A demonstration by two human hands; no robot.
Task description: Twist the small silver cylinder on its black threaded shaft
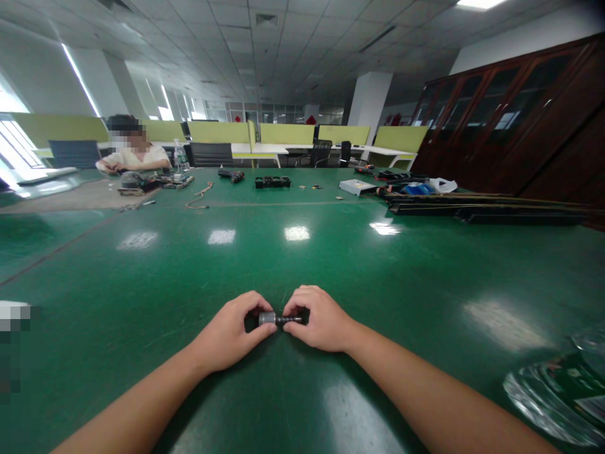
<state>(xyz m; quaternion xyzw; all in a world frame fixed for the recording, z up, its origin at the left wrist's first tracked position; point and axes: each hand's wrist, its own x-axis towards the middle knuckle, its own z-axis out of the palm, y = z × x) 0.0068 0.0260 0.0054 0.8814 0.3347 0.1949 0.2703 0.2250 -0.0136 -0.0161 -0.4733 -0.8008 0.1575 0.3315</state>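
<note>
Just above the green tabletop, both my hands hold one small part between them. Its left half is a silver-grey metal cylinder (pixel 267 318), and a thinner dark ridged shaft (pixel 287 320) runs out of it to the right. My left hand (pixel 236 329) pinches the cylinder between thumb and fingers. Around the shaft close the thumb and fingertips of my right hand (pixel 322 320). The part lies roughly level, and the fingers cover some of it. I cannot make out its exact kind.
A clear plastic bottle (pixel 558 391) is near the right edge. Farther off on the table (pixel 255 252) are a power drill (pixel 231 175), a black block (pixel 273 181), a grey box (pixel 357 187) and long dark bars (pixel 472 208). Another person (pixel 135 151) sits at the far left.
</note>
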